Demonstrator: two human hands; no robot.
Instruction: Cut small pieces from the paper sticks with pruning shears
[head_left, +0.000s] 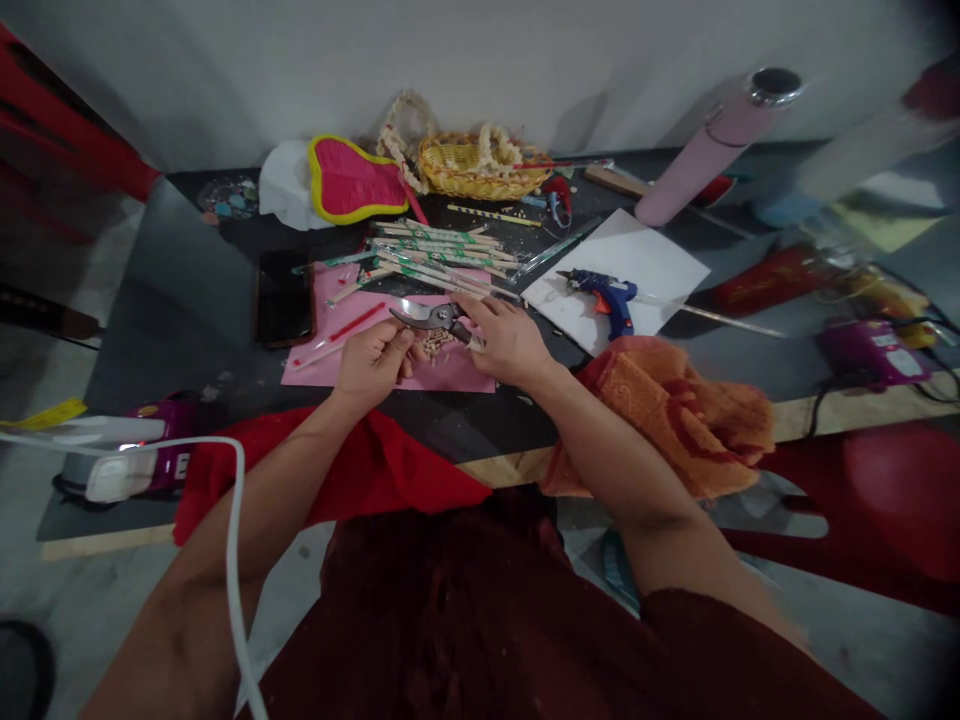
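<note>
My right hand [508,338] is wrapped round the handles of a pair of pruning shears [429,316], whose blades point left and look parted. Just below the blade tip, my left hand [376,362] is closed with thumb and fingers pinched; whatever it holds is hidden. Between the hands, small cut pieces of stick [436,346] lie in a loose pile on a pink sheet [466,380]. A red pen-like stick [339,336] rests on the sheet left of my left hand. Behind the shears, several pale wooden sticks [442,246] with green-printed wrappers are bunched together.
A blue glue gun [616,300] lies on white paper [664,262] at right, near an orange towel [675,410]. A pink bottle [712,155] and wicker basket [457,182] stand at the back. A phone [285,297] lies left; a white cable [234,540] crosses my left arm.
</note>
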